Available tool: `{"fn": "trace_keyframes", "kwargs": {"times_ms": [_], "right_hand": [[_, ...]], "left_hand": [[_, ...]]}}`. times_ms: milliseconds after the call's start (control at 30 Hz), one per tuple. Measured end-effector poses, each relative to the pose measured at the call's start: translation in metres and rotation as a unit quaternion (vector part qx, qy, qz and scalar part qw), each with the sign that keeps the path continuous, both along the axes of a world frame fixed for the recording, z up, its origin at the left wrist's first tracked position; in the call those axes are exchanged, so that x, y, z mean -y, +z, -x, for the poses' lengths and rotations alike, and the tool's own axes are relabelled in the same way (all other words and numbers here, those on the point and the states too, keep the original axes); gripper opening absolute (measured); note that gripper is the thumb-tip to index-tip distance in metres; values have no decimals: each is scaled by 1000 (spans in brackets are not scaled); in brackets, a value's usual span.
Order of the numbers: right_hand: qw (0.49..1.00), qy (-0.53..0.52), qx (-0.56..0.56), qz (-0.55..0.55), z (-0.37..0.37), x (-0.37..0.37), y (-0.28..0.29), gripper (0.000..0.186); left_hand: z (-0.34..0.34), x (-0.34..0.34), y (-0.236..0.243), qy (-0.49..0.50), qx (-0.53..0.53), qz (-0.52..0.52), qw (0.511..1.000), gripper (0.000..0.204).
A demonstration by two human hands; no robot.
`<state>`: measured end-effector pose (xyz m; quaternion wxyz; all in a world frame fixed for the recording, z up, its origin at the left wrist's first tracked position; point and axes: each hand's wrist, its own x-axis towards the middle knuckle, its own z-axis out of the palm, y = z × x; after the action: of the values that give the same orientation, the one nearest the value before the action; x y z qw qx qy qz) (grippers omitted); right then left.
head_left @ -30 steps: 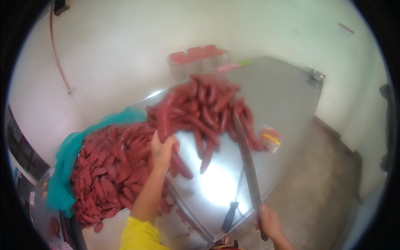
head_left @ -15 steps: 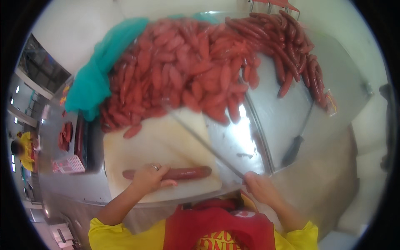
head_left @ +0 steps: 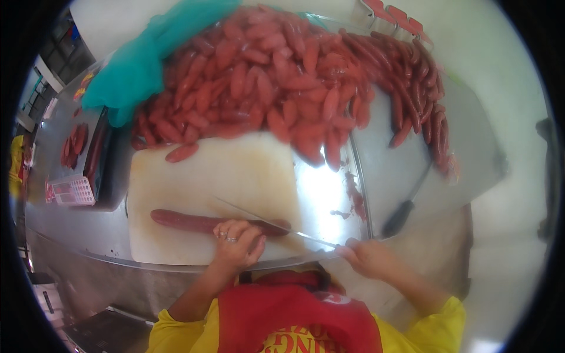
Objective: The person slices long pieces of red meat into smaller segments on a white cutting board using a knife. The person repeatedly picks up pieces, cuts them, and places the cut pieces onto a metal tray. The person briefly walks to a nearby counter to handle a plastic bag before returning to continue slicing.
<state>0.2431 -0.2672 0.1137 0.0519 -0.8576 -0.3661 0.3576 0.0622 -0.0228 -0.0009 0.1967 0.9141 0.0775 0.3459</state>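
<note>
A long dark red sausage (head_left: 182,220) lies crosswise near the front of the pale cutting board (head_left: 212,170). My left hand (head_left: 237,240), with a ring on one finger, is closed over the sausage right of its middle. The knife (head_left: 306,236) is in my right hand (head_left: 366,257), its fingers wrapped round the handle beyond the board's right edge. Its long thin blade slants over the sausage's right part, its tip pointing to the far left. I cannot tell whether the edge touches the skin. A single slice (head_left: 181,153) rests at the board's far edge.
Behind the board rises a big heap of sausage slices (head_left: 253,88), with teal netting (head_left: 132,76) at its left. Whole sausages (head_left: 406,82) lie far right. A black-handled knife (head_left: 399,217) sits on the metal table (head_left: 394,170). A pink-and-white printed box (head_left: 73,189) stands at left.
My left hand has shifted right along the sausage. The knife blade has come down and toward me, from over the board's far part to across the sausage. The view has also shifted.
</note>
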Motion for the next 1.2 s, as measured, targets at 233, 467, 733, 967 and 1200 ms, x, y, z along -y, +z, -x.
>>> {"fn": "trace_keyframes", "kwargs": {"times_ms": [233,467,733,967,1200], "right_hand": [[998,46,38,3,-11,31,24,63],[990,105,-38,-84,-5,-57,-52,63],[996,25,-77,26,1,-17,-19,61],[999,38,-36,8,12,2,-18,61],[992,27,-32,-115,33,-82,-63,61]], "left_hand": [[-6,0,-2,5,12,-9,1000,26],[-7,1,-2,7,-6,10,1000,26],[-5,-3,-2,4,13,17,1000,24],[-5,-2,1,-2,6,35,999,24],[7,-12,0,-45,-11,38,998,24]]}}
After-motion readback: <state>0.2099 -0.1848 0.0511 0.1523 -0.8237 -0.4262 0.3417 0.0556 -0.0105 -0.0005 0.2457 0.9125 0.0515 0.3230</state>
